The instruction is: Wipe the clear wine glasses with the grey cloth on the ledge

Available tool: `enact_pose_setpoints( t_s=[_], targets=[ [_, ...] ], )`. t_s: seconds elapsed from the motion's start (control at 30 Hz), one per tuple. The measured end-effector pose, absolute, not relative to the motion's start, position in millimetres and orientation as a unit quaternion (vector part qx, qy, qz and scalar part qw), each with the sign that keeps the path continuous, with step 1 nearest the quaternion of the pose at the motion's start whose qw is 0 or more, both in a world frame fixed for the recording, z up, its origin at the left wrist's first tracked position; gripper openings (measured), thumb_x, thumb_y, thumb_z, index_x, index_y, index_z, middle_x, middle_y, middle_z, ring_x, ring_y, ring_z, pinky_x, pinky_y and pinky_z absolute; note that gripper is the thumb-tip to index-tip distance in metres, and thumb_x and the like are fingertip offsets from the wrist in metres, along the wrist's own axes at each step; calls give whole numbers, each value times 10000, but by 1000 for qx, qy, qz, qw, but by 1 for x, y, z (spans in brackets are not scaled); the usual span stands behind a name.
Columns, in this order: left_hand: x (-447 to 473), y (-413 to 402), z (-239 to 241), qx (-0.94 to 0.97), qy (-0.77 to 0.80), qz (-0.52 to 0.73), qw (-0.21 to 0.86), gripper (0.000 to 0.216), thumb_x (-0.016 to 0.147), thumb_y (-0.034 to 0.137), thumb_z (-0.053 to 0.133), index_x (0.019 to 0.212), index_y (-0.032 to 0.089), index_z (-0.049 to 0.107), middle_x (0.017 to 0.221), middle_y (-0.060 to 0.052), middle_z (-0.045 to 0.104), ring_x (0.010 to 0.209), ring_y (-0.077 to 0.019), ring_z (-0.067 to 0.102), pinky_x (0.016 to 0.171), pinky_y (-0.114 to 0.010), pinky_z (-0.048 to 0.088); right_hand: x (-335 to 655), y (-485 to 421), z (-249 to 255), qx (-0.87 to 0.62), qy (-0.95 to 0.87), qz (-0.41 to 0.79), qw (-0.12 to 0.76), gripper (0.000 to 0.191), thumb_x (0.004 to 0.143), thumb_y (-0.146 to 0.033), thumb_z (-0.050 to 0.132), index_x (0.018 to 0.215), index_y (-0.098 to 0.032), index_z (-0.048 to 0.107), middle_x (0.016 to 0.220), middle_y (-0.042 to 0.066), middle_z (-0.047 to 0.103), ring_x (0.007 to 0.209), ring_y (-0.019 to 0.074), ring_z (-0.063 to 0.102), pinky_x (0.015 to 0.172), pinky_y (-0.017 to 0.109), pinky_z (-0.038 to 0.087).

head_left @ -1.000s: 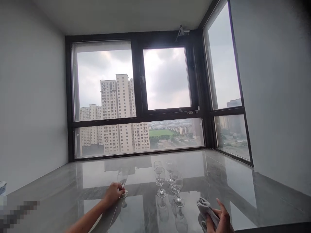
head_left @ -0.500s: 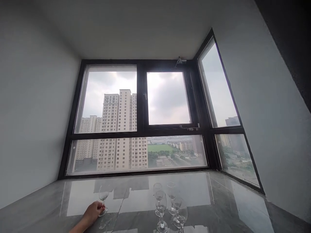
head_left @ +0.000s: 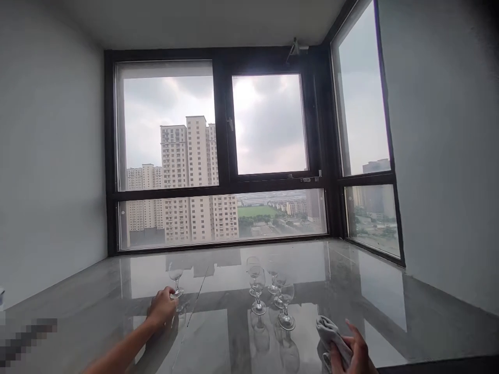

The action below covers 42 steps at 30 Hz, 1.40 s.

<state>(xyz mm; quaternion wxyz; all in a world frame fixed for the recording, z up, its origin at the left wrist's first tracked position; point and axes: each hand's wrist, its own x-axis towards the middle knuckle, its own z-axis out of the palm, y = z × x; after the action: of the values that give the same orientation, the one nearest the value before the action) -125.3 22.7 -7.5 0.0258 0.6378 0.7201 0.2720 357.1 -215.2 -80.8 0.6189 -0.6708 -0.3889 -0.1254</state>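
At the left of the sill stands an upright, clear wine glass (head_left: 176,273). My left hand (head_left: 162,306) is closed at its foot, with the fingertips on the foot's near left edge. At the lower right, my right hand (head_left: 355,351) grips a folded grey cloth (head_left: 329,330), its index finger raised. Between my hands stands a cluster of several more clear wine glasses, including a front one (head_left: 286,295) and one behind it to the left (head_left: 258,283). The glasses at the back overlap and are partly hidden.
The glossy grey tiled sill (head_left: 210,332) mirrors the glasses and the windows. Behind it is a dark window frame (head_left: 224,192), with white walls on either side. A small white object (head_left: 1,297) shows at the left edge, and a pixelated patch covers the lower left corner.
The view has tilted down and shows more of the sill. My right hand with the grey cloth has come into view. My left hand stays at the foot of the left glass.
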Motion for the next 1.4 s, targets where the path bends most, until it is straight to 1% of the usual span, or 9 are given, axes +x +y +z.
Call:
enact_pose_setpoints(
  t_s=[0.1, 0.2, 0.33, 0.47, 0.57, 0.67, 0.93, 1.17, 1.4],
  targets=[
    [-101, -8, -1, 659, 690, 297, 33, 172, 856, 295, 491, 941, 202, 608, 1062, -84, 703, 1012, -251, 658, 837, -308, 482, 356, -227, -78, -699, -415, -149, 563, 563, 895, -490, 473, 1385, -217, 427, 954, 82, 709, 816, 311, 716, 655, 384, 519],
    [-59, -45, 8, 750, 571, 318, 105, 171, 866, 299, 468, 879, 205, 610, 990, -66, 695, 1000, -238, 646, 866, -312, 491, 356, -231, -74, -707, -421, -159, 545, 559, 914, -457, 468, 1402, -191, 408, 971, 92, 707, 820, 294, 709, 670, 364, 511],
    [7, -88, 13, 856, 403, 276, 172, 233, 873, 309, 520, 1038, 228, 664, 1208, -82, 638, 1119, -241, 598, 1025, -379, 453, 357, -232, -75, -710, -421, -164, 539, 561, 927, -447, 469, 1422, -193, 392, 982, 87, 704, 833, 284, 706, 676, 349, 503],
    [72, -94, 5, 897, 312, 230, 210, 452, 839, 289, 631, 1289, 252, 630, 1472, -129, 473, 1352, -295, 453, 1135, -440, 360, 358, -233, -77, -704, -430, -168, 540, 573, 920, -452, 489, 1420, -187, 397, 984, 88, 706, 840, 277, 709, 667, 334, 504],
    [109, -82, -2, 901, 334, 196, 197, 511, 804, 267, 670, 1313, 235, 641, 1508, -161, 436, 1375, -344, 426, 1142, -492, 338, 359, -233, -77, -702, -431, -171, 541, 572, 924, -469, 476, 1415, -187, 401, 974, 90, 708, 837, 280, 714, 659, 335, 509],
    [126, -75, -5, 899, 362, 177, 171, 422, 827, 281, 637, 1241, 231, 702, 1423, -167, 543, 1329, -349, 474, 1120, -502, 351, 359, -234, -76, -706, -432, -159, 538, 586, 929, -500, 464, 1422, -190, 392, 970, 91, 711, 826, 281, 717, 629, 328, 509],
    [29, -98, -5, 881, 419, 197, 101, 345, 876, 364, 586, 1181, 328, 745, 1348, -92, 636, 1293, -326, 506, 1100, -474, 350, 364, -233, -82, -712, -430, -152, 533, 622, 899, -560, 459, 1414, -217, 400, 977, 91, 714, 821, 305, 723, 582, 334, 502],
    [-115, -77, -1, 774, 610, 169, 17, 418, 909, 381, 519, 1267, 263, 701, 1407, -109, 598, 1322, -297, 500, 1108, -435, 359, 362, -230, -78, -732, -412, -140, 524, 694, 845, -590, 463, 1424, -212, 395, 1021, 113, 715, 869, 354, 722, 622, 389, 503],
    [-146, -46, 8, 780, 615, 114, 32, 467, 943, 382, 456, 1339, 223, 645, 1474, -105, 548, 1409, -270, 437, 1165, -402, 312, 361, -231, -76, -730, -414, -135, 527, 687, 850, -585, 453, 1419, -204, 400, 1027, 125, 712, 869, 360, 721, 632, 402, 506]
  ],
)
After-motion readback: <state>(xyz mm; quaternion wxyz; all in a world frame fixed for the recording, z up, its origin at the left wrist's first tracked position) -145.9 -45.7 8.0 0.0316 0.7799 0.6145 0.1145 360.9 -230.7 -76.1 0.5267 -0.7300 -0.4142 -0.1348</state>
